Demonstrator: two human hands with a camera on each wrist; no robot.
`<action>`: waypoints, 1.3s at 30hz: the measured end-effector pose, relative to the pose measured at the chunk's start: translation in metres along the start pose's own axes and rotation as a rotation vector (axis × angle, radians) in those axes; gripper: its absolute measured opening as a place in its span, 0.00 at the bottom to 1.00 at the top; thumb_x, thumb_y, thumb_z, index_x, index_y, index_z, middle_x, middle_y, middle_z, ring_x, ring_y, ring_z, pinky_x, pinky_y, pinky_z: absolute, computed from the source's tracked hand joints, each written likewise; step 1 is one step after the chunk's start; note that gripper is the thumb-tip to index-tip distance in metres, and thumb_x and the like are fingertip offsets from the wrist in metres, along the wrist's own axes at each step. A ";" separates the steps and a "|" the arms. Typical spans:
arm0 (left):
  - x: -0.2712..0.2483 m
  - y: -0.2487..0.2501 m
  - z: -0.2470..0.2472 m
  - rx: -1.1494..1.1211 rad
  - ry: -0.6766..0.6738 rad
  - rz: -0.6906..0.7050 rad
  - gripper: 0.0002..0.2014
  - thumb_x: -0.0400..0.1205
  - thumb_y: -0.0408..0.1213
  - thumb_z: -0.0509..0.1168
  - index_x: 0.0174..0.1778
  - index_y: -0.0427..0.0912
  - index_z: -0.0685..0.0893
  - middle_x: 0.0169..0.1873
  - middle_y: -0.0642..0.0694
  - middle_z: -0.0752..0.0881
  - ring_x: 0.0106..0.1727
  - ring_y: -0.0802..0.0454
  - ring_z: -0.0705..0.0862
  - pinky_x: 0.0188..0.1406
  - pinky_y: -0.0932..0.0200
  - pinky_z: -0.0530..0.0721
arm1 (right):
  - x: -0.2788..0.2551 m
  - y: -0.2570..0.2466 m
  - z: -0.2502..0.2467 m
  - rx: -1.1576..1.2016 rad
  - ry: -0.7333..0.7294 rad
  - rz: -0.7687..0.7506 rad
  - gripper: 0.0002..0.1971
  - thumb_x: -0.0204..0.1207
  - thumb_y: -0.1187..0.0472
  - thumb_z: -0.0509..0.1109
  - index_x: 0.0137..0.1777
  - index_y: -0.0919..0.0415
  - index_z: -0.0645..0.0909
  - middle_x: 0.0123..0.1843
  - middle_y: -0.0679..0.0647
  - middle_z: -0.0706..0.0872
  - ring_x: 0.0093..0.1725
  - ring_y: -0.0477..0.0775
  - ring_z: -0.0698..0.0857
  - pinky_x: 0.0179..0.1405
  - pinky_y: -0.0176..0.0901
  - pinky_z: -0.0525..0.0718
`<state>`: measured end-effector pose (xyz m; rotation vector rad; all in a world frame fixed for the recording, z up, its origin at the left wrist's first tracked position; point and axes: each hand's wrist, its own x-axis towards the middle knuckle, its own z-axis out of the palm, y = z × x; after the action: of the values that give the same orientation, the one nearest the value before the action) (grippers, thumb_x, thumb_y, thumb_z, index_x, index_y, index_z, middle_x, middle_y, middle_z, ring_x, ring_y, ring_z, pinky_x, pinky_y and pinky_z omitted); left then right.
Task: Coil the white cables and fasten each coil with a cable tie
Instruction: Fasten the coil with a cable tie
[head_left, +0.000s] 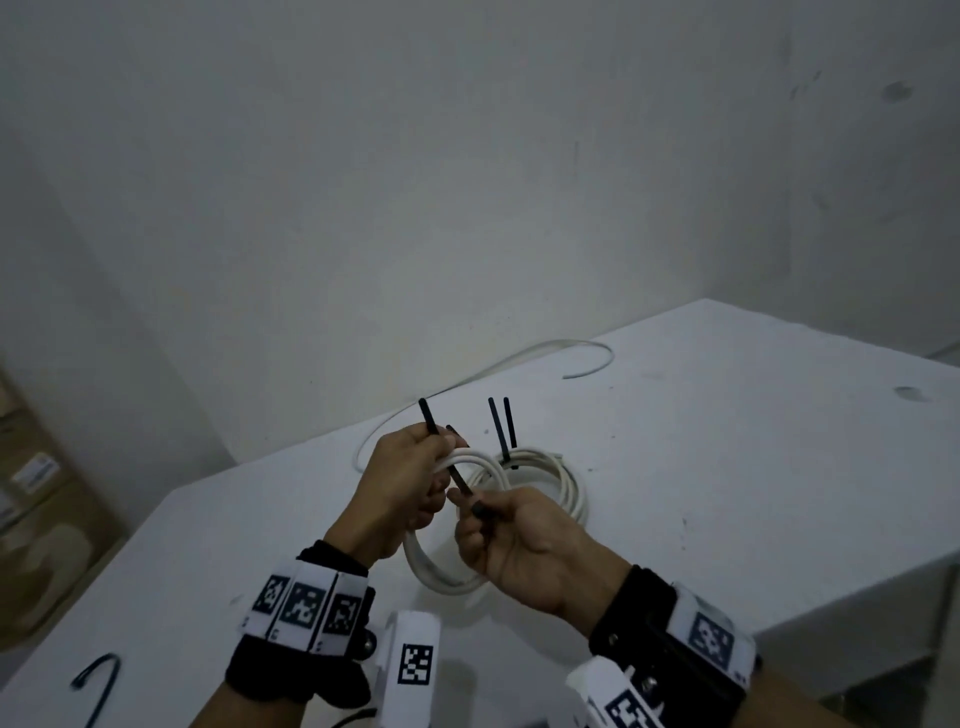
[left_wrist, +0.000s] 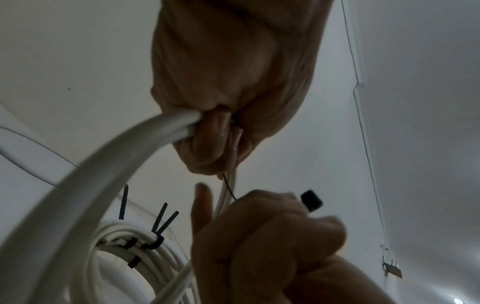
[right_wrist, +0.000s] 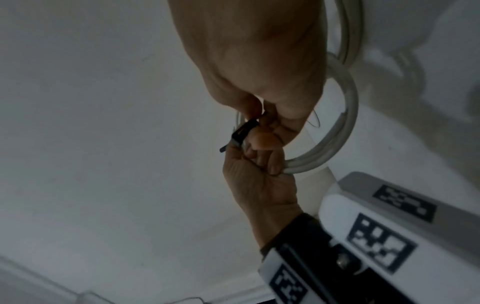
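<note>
I hold a white cable coil (head_left: 431, 569) above the table. My left hand (head_left: 410, 483) grips the coil's upper strands (left_wrist: 103, 164) in a fist. A black cable tie (head_left: 427, 415) runs slantwise across the coil by that fist. My right hand (head_left: 493, 535) pinches the tie's thick lower end (left_wrist: 311, 200) between thumb and fingers. In the right wrist view the tie (right_wrist: 244, 131) sits between the right hand (right_wrist: 262, 117) and the left hand (right_wrist: 259, 185), with the coil (right_wrist: 337, 133) looping behind. How far the tie wraps round the strands is hidden.
A second white coil (head_left: 545, 478) lies on the white table (head_left: 727, 467) behind my hands, bound with black ties (head_left: 501, 426) that stick up. A loose white cable (head_left: 493, 369) trails over the far edge. One black tie (head_left: 98, 675) lies at the near left.
</note>
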<state>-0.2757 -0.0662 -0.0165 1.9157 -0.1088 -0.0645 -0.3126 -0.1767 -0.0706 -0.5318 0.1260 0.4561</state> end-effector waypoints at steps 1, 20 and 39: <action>0.001 -0.002 0.001 0.011 -0.006 0.014 0.10 0.85 0.33 0.57 0.43 0.36 0.82 0.19 0.46 0.69 0.16 0.55 0.62 0.17 0.68 0.57 | 0.000 0.000 -0.003 -0.046 0.002 -0.047 0.11 0.82 0.69 0.55 0.43 0.68 0.77 0.27 0.56 0.78 0.21 0.48 0.76 0.19 0.35 0.78; 0.002 -0.020 0.007 0.365 0.102 0.406 0.15 0.86 0.36 0.58 0.65 0.50 0.85 0.20 0.55 0.80 0.18 0.60 0.66 0.21 0.67 0.69 | -0.006 -0.031 -0.006 -1.094 0.276 -1.211 0.07 0.80 0.65 0.66 0.47 0.57 0.86 0.43 0.48 0.86 0.46 0.42 0.83 0.40 0.23 0.76; -0.016 -0.017 0.014 0.693 0.149 0.552 0.16 0.87 0.35 0.55 0.65 0.43 0.85 0.39 0.42 0.90 0.28 0.57 0.79 0.34 0.58 0.81 | 0.006 -0.024 -0.013 -1.167 0.254 -1.273 0.10 0.79 0.67 0.67 0.56 0.65 0.87 0.43 0.46 0.86 0.43 0.49 0.88 0.44 0.50 0.89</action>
<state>-0.2920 -0.0724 -0.0373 2.4949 -0.6190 0.5501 -0.2960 -0.1994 -0.0718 -1.6475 -0.2696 -0.8806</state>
